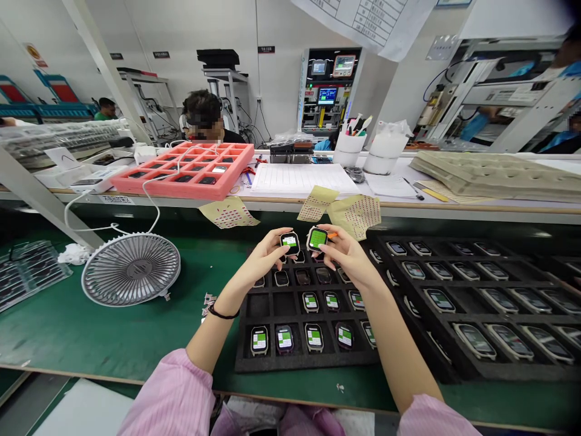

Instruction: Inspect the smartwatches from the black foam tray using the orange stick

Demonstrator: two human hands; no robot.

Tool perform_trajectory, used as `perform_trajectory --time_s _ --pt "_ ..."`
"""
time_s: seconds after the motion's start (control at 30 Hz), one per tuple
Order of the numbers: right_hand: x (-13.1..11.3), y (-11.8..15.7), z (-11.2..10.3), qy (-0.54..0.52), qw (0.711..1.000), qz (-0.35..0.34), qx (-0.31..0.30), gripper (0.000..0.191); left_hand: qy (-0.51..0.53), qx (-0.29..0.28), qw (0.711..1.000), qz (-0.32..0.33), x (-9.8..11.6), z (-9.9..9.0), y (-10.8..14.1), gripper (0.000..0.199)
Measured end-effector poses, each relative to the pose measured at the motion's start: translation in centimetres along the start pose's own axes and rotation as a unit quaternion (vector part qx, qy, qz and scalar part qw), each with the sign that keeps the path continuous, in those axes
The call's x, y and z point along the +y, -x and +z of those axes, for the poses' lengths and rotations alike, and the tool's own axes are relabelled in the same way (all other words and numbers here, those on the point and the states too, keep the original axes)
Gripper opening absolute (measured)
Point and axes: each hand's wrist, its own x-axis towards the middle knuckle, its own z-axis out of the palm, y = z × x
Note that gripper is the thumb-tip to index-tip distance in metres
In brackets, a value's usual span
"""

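Left hand grips square black smartwatch, right hand a second smartwatch, above black foam tray; round grey fan at nine o'clock.

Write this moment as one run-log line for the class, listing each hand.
left hand: watch | right hand: second watch | under: black tray

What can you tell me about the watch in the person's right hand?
The watch has a small rounded-square body with no strap showing, a pale metal-looking rim and a lit screen, mostly green with a lighter strip along the top. The right hand pinches it by its edges, tilted, above a black tray of similar watches. Another watch sits close beside it in the left hand.
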Motion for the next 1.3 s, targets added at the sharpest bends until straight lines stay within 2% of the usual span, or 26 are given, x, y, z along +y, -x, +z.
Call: perform_trajectory --time_s 0.2,0.33,0.47,0.57,0.7,0.8,0.9,1.0,1.07,1.17,1.3 --pt "-0.1 0.0 0.1 0.005 1.000 0.005 0.009 0.041 0.005 0.004 1.000 0.001 0.1 0.1 0.1 0.046" --pt "0.0 -0.1 0.3 -0.002 0.999 0.003 0.037 0.044 0.007 0.007 1.000 0.002 0.2 0.2 0.1 0.043" --pt "0.4 -0.3 0.3 -0.001 0.998 0.008 0.058 0.050 0.009 0.006 1.000 -0.003 0.2 0.2 0.1 0.047" --pt "0.5 -0.4 0.3 0.001 0.998 0.011 0.057 0.045 0.005 0.009 1.000 -0.001 0.1 0.2 0.1 0.051" --pt "0.3 -0.4 0.6 0.003 0.998 0.021 0.060 0.038 -0.019 0.013 0.999 0.029 -0.5 0.1 0.0 0.061" --pt "0.4 -0.3 1.1 0.024 0.997 0.029 0.066 0.036 -0.076 0.021 0.995 0.067 -0.6 0.1 0.1 0.057" --pt "0.7 -0.3 1.9 0.052 0.996 0.024 0.072 0.034 -0.196 0.016 0.971 0.135 -0.5 0.4 0.3 0.043" --pt "1.1 -0.1 2.6 0.099 0.993 0.004 0.060 0.032 -0.320 0.015 0.921 0.219 -0.7 0.8 0.2 0.037" --pt "1.5 0.1 2.8 0.129 0.990 -0.008 0.057 0.033 -0.381 0.024 0.890 0.249 -1.1 1.0 0.0 0.040" --pt "2.1 0.5 2.8 0.169 0.984 -0.002 0.053 0.038 -0.435 0.027 0.867 0.243 -1.8 1.2 -0.3 0.044" --pt "2.3 0.8 2.8 0.172 0.984 0.021 0.030 0.043 -0.460 0.035 0.860 0.220 -1.9 1.2 -0.3 0.040"
